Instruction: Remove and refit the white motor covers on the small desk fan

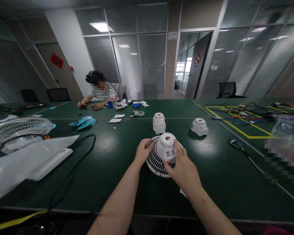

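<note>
A round white fan grille (155, 164) lies on the table before me, with a white vented motor cover (167, 148) on top of it at the centre. My left hand (144, 151) grips the left rim of the grille between thumb and fingers. Curled round the right side of the motor cover is my right hand (183, 164), thumb at its lower front. Just beyond the grille stands a second white motor cover (159, 123). A third cover (200, 126) rests farther right on the table.
Across the green table (117, 189), a person (103, 93) handles a small tool. At left lie another fan grille (22, 127), a plastic-wrapped white part (34, 160), blue fan blades (83, 122) and a black cable (71, 169). Cables (237, 114) and a plug (235, 143) lie right.
</note>
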`<state>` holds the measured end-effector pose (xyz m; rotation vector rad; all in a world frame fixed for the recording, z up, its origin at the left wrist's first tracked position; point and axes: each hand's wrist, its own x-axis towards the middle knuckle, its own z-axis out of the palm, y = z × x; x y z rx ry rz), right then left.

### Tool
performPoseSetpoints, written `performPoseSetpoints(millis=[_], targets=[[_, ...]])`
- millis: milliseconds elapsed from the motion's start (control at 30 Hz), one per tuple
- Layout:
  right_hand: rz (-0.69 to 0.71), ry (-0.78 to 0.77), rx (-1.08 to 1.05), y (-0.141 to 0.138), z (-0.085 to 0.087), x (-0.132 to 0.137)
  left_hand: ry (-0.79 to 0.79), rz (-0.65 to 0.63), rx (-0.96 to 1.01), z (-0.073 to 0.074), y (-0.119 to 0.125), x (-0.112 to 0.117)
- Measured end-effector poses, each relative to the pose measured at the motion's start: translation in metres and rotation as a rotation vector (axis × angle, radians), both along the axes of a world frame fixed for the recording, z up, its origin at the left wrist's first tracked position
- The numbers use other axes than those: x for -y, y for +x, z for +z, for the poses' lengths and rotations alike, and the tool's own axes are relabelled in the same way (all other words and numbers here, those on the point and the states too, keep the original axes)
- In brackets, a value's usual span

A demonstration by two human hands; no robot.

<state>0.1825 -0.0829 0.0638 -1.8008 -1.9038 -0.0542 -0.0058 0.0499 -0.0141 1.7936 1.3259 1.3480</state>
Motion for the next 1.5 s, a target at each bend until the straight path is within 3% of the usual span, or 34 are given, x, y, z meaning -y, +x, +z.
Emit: performPoseSetpoints(millis=[233,633,1000,1500], targets=[[-0.008,-0.008,0.034,-0.001,0.001,0.002,-0.07,0.016,-0.084,0.003,-0.003,0.007],[0.067,-0.003,-0.218,0.009,-0.017,0.012,-0.066,0.019,-0.061,-0.001,0.001,0.005],[-0.044,0.082,-0.046,-0.006,-0.022,-0.001,-0.092,0.076,-0.073,0.001,0.002,0.008],[-0.005,0.136,-0.186,-0.001,-0.032,0.005,-0.078,0.079,-0.096,-0.003,0.001,0.006]])
